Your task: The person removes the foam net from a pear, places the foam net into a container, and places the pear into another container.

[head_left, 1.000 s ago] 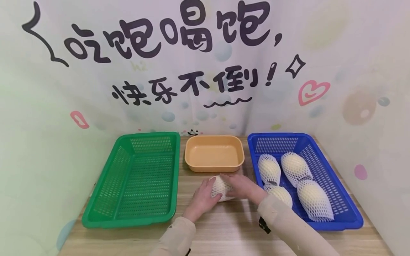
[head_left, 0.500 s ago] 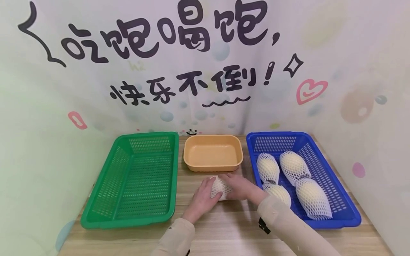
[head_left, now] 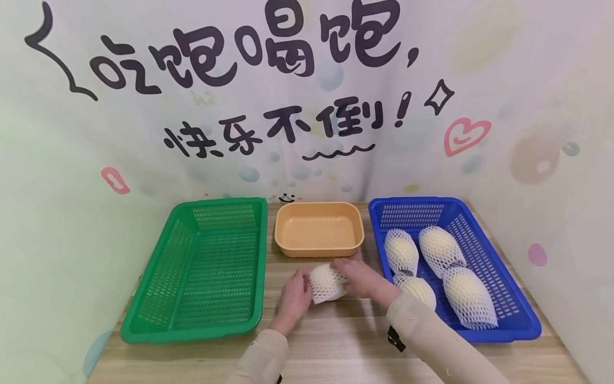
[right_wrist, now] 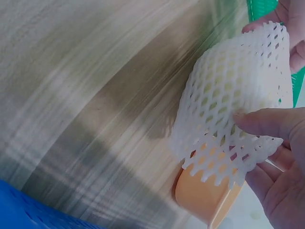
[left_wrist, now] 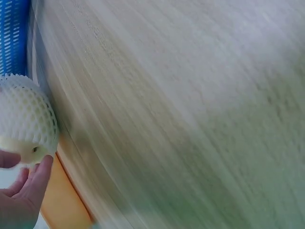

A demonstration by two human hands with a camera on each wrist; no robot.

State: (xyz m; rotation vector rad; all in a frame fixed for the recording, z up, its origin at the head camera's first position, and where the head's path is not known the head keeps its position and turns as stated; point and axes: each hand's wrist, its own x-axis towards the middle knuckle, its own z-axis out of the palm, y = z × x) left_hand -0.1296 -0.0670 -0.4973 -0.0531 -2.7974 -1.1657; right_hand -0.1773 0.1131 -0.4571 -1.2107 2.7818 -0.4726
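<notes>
A pale yellow fruit in a white foam net [head_left: 327, 282] lies on the table between my hands, its exact kind unclear. At its left end, my left hand [head_left: 293, 298] holds it with bent fingers. The left wrist view shows that thumb and those fingers at the bare end of the fruit [left_wrist: 20, 145], where a dark spot shows. My right hand [head_left: 363, 279] is at the other end. Seen from the right wrist, its thumb presses on the foam net [right_wrist: 228, 90] with fingers beneath, near the loose jagged rim. The net hides much of the fruit.
Just behind the hands stands an orange tray [head_left: 320, 252]. A green basket [head_left: 261, 256] is to the left. To the right, a blue basket [head_left: 520, 306] holds several netted fruits [head_left: 440, 248]. A printed cloth [head_left: 307, 176] hangs behind the wooden table [head_left: 331, 352].
My left hand has drawn back to the left from over the netted fruit, and its fingers are now bent at the end. The netted fruit has shifted slightly left. My right hand stays nearly still.
</notes>
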